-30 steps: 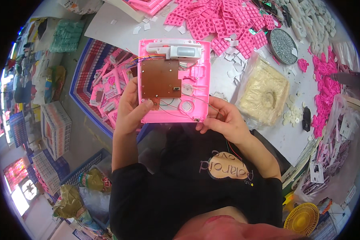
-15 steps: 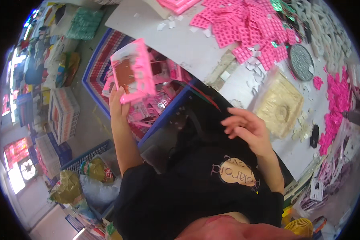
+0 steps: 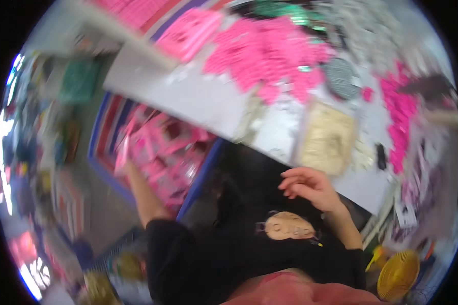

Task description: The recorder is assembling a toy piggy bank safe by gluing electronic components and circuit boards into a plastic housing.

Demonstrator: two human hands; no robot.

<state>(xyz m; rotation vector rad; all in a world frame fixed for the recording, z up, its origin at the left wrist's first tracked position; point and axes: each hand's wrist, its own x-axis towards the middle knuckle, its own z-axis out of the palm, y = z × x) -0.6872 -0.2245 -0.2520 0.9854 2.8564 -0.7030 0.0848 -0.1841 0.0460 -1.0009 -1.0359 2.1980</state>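
Observation:
My left hand (image 3: 124, 165) is smeared by motion at the left side of a blue-rimmed bin (image 3: 97, 145). Whether its fingers still hold anything is hard to make out. Pink window boxes (image 3: 160, 140) fill the bin in a loose heap, right beside that hand. My right hand (image 3: 310, 187) hovers in front of the table edge, palm turned inward, its fingers loosely bent and apart with nothing in them. Nearest to it on the table lies a cream-coloured block in clear wrap (image 3: 326, 140).
On the white table (image 3: 188, 96) lie a heap of pink grid-like pieces (image 3: 264, 58), a round dark grey disc (image 3: 341, 79), bright pink small parts (image 3: 398, 122) and a small black object (image 3: 381, 156). A yellow basket (image 3: 399, 274) stands at lower right.
My left hand has lowered a pink window box from above the bin down to its left side. The whole view has shifted, showing more of the table's far side. My right hand stays raised.

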